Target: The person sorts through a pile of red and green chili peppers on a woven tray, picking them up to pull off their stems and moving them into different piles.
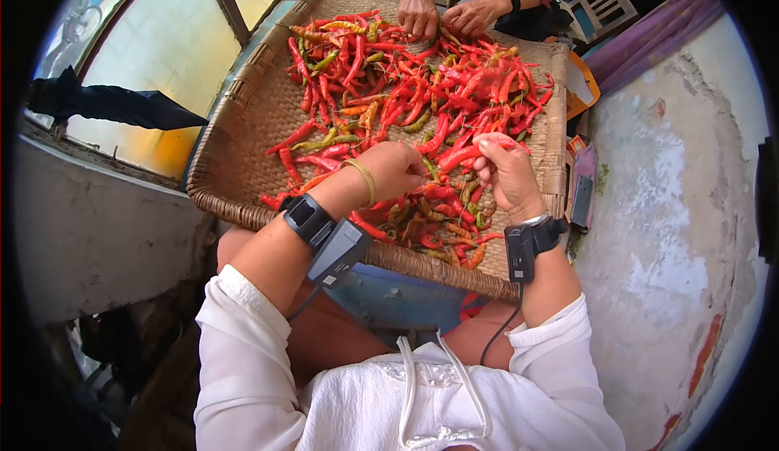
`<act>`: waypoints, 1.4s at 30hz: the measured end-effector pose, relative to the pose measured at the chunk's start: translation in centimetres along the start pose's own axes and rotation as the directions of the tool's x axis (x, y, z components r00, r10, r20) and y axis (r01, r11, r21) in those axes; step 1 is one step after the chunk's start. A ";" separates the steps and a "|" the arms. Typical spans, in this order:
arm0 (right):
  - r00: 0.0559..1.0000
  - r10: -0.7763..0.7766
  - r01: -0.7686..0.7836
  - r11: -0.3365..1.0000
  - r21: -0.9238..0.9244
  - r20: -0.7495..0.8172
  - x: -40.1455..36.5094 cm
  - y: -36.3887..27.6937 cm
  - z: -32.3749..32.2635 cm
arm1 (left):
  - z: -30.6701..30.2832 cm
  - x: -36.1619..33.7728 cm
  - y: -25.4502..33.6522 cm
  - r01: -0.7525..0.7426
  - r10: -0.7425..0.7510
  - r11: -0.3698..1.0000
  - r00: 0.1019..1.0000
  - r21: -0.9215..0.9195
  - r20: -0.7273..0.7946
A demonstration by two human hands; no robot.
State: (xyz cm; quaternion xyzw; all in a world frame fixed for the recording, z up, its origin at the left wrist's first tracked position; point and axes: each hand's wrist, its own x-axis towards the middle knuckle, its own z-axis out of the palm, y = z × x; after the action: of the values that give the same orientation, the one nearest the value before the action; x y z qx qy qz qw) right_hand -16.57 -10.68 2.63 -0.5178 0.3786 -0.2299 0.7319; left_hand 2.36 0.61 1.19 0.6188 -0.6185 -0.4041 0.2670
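Observation:
A wide woven tray (pixel 235 138) holds a heap of red chilies (pixel 406 86), with some green and orange ones among them. Over its near part, my left hand (pixel 392 171) is closed, fingertips pinched together above the peppers; what they hold, if anything, is hidden. To its right, my right hand (pixel 507 175) grips a red chili (pixel 459 158) between thumb and fingers, the pepper pointing left. Below my hands lies a smaller pile of mixed chilies (pixel 442 224), near the tray's front edge.
Across the tray, another person's two hands (pixel 416 6) touch the far side of the heap. A window with a dark cloth (pixel 114 102) stands at the left, and a worn wall (pixel 665 207) rises at the right. Devices are strapped to both my wrists, with cables.

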 end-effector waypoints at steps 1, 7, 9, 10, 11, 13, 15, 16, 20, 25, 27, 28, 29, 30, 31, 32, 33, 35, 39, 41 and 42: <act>0.998 -0.002 0.002 1.000 -0.006 -0.062 0.3 0.0 -0.6 | -0.1 0.0 -0.2 -0.062 0.082 0.922 0.996 0.382 -0.036; 0.996 -0.082 0.080 0.994 -0.073 -0.023 1.2 -2.9 -1.4 | 0.0 0.1 1.1 0.139 -0.185 0.768 0.983 0.625 0.009; 0.959 -0.253 0.282 0.873 0.398 -0.126 1.7 -3.8 -0.4 | -0.2 -0.2 1.8 0.142 -0.234 0.775 0.970 0.616 0.071; 0.957 -0.271 0.289 0.841 0.457 -0.106 2.0 -3.6 -0.6 | -0.2 -0.3 1.8 0.126 -0.235 0.755 0.968 0.644 0.085; 0.957 -0.272 0.289 0.842 0.456 -0.105 2.2 -2.9 -0.8 | -0.3 -0.3 1.8 0.111 -0.236 0.734 0.967 0.671 0.099; 0.991 -0.130 0.130 0.974 0.183 -0.014 2.2 -1.5 -0.8 | 0.1 0.0 0.6 0.106 -0.194 0.743 0.979 0.661 0.061; 0.996 0.054 -0.031 0.955 -0.294 0.073 1.4 -0.9 0.2 | 1.0 0.6 -1.0 0.097 -0.153 0.755 0.988 0.648 0.031; 0.989 0.093 -0.046 0.936 -0.349 0.119 1.2 -0.2 0.7 | 1.5 0.9 -1.9 0.071 -0.106 0.750 0.994 0.657 0.013; 0.968 0.028 0.127 0.800 -0.586 0.248 1.1 3.2 2.0 | 2.0 1.3 -2.5 0.057 -0.123 0.757 0.991 0.651 0.056; 0.947 0.162 -0.005 0.870 -0.493 0.276 1.5 5.0 2.7 | 1.5 1.5 -1.9 0.074 -0.179 0.755 0.979 0.652 0.096; 0.932 0.257 -0.097 0.857 -0.506 0.257 0.9 4.1 3.2 | 1.4 1.5 -1.8 0.096 -0.204 0.763 0.974 0.639 0.098; 0.931 0.258 -0.099 0.859 -0.502 0.258 1.0 4.2 3.2 | 1.3 1.5 -1.8 0.085 -0.198 0.754 0.975 0.651 0.102; 0.925 0.276 -0.114 0.858 -0.501 0.263 1.0 4.3 3.1 | 1.3 1.5 -1.7 0.072 -0.191 0.745 0.976 0.663 0.108; 0.918 0.293 -0.128 0.857 -0.499 0.267 1.0 4.5 3.0 | 1.2 1.5 -1.7 0.071 -0.194 0.743 0.975 0.665 0.112; 0.918 0.293 -0.130 0.859 -0.495 0.268 1.2 5.0 2.9 | 1.2 1.5 -1.7 0.077 -0.186 0.761 0.977 0.644 0.104; 0.914 0.268 -0.096 0.872 -0.481 0.304 1.4 5.7 2.9 | 1.2 1.5 -1.7 0.081 -0.178 0.778 0.979 0.622 0.095; 0.909 0.242 -0.061 0.883 -0.465 0.340 1.6 6.2 2.9 | 1.3 1.5 -2.1 0.081 -0.181 0.777 0.979 0.624 0.098; 0.920 0.248 -0.050 0.840 -0.540 0.302 1.6 6.6 3.2 | 1.5 1.6 -2.7 0.001 -0.076 0.800 0.992 0.600 0.100; 0.920 0.293 -0.085 0.796 -0.599 0.259 1.7 7.1 3.5 | 1.4 1.4 -2.3 -0.003 -0.065 0.826 0.993 0.564 0.100; 0.919 0.304 -0.117 0.818 -0.563 0.251 1.5 6.4 3.3 | 1.1 1.4 -1.8 -0.024 -0.052 0.911 0.984 0.412 0.172; 0.917 0.316 -0.149 0.836 -0.528 0.242 1.3 5.8 3.3 | 1.1 1.4 -1.7 -0.023 -0.052 0.911 0.984 0.411 0.172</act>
State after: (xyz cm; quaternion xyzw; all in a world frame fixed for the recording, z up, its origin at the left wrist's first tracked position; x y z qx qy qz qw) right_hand -13.51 -7.67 -2.62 -0.6688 0.3623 0.0545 0.6469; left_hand 2.25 -0.43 -1.03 0.6267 -0.7065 -0.3210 0.0709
